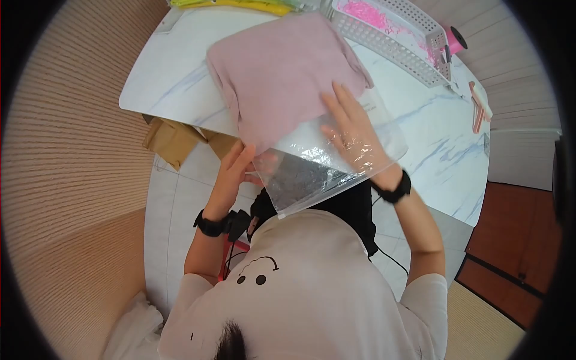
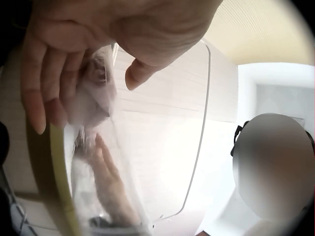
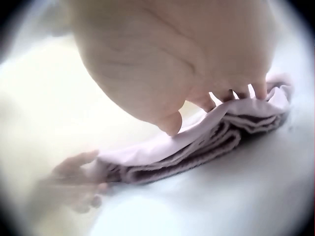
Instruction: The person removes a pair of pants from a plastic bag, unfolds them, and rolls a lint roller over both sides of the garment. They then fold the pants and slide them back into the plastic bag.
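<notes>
A folded pink garment (image 1: pixel 288 72) lies on the table inside a clear plastic bag (image 1: pixel 300 180). The bag's near end, with a slider (image 1: pixel 282 215) at its corner, hangs over the table edge. My right hand (image 1: pixel 354 132) reaches into the bag, its straight fingers spread over the garment's near right part. The right wrist view shows these fingertips on top of the garment's folded layers (image 3: pixel 182 162). At the near left corner of the garment is my left hand (image 1: pixel 237 165), beside the bag's edge. In the left wrist view its fingers (image 2: pixel 51 93) are extended and its thumb stands apart.
At the back right stands a white perforated basket (image 1: pixel 390 48) with pink shreds, near a pink spool (image 1: pixel 456 39). Yellow packaging (image 1: pixel 258 6) lies along the back edge. A pink clip-like item (image 1: pixel 478 108) rests at the right. Brown paper bags (image 1: pixel 171 141) stand below the left table edge.
</notes>
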